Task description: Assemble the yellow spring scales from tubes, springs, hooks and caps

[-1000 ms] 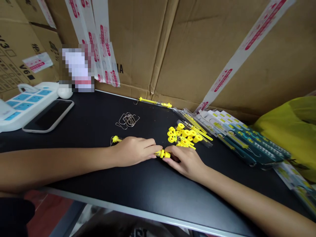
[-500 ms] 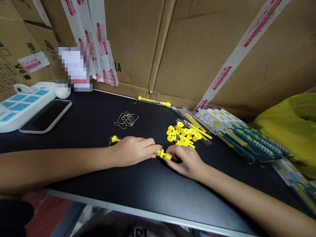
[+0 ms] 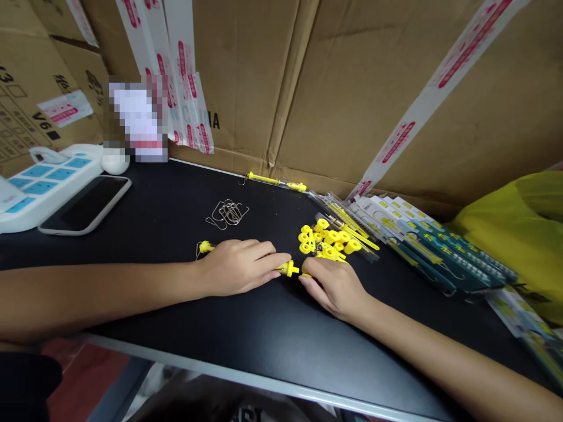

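Note:
My left hand (image 3: 241,266) is wrapped over a clear-tubed spring scale (image 3: 288,268) lying along the table, closed on it. At the scale's left end a yellow cap (image 3: 204,247) with a wire hook sticks out past the hand; most of the tube is hidden under the palm. Just off its right end, my right hand (image 3: 335,285) pinches a small yellow plastic piece (image 3: 306,275), mostly covered by the fingers. A narrow yellow stub shows on the scale's end, facing that piece across a small gap. Behind the right hand lies a heap of yellow plastic parts (image 3: 329,237).
Bent wire hooks (image 3: 229,213) lie tangled on the black table (image 3: 264,334). Another spring scale (image 3: 264,177) rests by the cardboard wall. Printed packs (image 3: 440,246) and a yellow bag (image 3: 510,228) are at right; a phone (image 3: 85,205) and power strip (image 3: 57,176) at left.
The right hand has drawn the small yellow piece slightly away from the scale's end, opening a gap and baring the stub. My left hand stays about where it was; the view shifts slightly.

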The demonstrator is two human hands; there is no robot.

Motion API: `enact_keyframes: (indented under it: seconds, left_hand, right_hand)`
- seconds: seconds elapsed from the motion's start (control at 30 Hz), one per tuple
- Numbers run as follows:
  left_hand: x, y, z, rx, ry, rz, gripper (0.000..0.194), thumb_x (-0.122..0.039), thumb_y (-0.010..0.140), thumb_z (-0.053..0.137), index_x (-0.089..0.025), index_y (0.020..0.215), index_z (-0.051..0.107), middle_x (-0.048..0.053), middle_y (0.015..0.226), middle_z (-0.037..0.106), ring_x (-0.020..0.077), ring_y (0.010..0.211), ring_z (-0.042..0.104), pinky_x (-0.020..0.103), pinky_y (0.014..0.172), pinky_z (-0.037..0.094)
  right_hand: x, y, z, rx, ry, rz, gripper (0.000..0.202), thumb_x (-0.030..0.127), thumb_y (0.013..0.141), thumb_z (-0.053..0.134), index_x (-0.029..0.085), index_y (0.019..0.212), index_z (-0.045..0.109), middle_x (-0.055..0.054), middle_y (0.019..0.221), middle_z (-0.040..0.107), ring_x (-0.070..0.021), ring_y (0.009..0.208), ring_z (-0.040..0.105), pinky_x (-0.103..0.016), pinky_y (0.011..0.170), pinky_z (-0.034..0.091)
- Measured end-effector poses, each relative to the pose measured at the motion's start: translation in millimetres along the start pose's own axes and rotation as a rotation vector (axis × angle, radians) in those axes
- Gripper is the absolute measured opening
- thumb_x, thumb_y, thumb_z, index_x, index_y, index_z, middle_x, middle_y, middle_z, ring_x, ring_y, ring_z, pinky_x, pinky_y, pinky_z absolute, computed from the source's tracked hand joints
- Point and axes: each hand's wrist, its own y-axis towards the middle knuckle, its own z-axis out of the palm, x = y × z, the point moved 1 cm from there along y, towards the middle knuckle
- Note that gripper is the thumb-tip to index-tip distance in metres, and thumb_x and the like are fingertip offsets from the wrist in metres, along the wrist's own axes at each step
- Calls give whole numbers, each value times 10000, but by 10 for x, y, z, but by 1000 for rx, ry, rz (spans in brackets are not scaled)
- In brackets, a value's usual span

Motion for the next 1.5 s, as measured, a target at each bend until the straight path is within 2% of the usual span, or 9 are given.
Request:
enact_keyframes:
  seconds: [0.2,0.3,0.4,0.53,0.7,0.97,1.17,1.33,1.5]
  left_hand:
    - [20,-9,17,-7,38,-19,314,-330,959,362,-190,1179,538,5,813,593,121,711,540,242,639,422]
    - [25,-9,32,12,22,-30,314,-335,957,361,-191,1175,535,5,837,592,130,725,531,255,645,414]
    - [26,-4,32,38,-7,-39,307,-333,954,362,-194,1169,531,3,860,592,139,738,526,264,653,410]
    - [28,4,29,53,-17,-40,298,-331,943,380,-193,1155,536,7,855,580,139,749,524,260,658,406]
    - [22,3,24,51,26,-35,274,-350,943,380,-219,1105,559,-2,796,549,125,713,522,243,611,383]
    - [11,0,22,68,73,-22,282,-398,958,345,-235,955,575,-30,699,538,118,614,521,249,536,323]
    - [-3,25,22,46,52,97,267,-369,952,360,-207,972,571,-14,734,553,122,646,513,271,574,352]
    - [-26,47,30,65,24,91,204,-279,928,368,-192,913,551,-10,758,551,129,664,522,273,608,377]
    - [-35,35,39,68,75,99,188,-285,923,367,-209,925,539,-25,721,529,122,625,526,265,564,366]
  right_hand:
    - [54,6,26,90,-182,104,308,343,925,366,182,701,502,-16,604,602,-128,509,547,-242,489,268]
    - [71,-2,29,60,-195,140,218,373,885,454,180,812,525,-17,642,641,-139,529,579,-231,481,282]
    - [66,-10,33,25,-158,149,156,321,877,479,181,930,524,-14,688,671,-139,544,602,-221,480,318]
    - [50,-23,48,15,-136,133,107,231,896,439,194,948,525,-28,786,693,-134,592,631,-215,493,360]
    - [48,-34,49,-58,-124,161,160,305,884,484,188,979,537,-21,753,671,-126,560,618,-217,478,363]
    - [67,-28,17,-104,-11,-34,146,307,906,502,178,954,551,-15,740,653,-105,603,608,-202,549,419]
    - [76,-27,2,-115,2,-148,115,252,914,499,160,927,566,-23,710,634,-113,590,583,-215,546,407]
    - [80,-43,17,-112,-9,-168,115,220,921,476,155,926,571,-28,692,623,-115,581,570,-217,535,388]
    - [61,-32,38,-104,37,-156,115,242,927,469,168,934,558,-19,698,623,-112,587,572,-213,537,391]
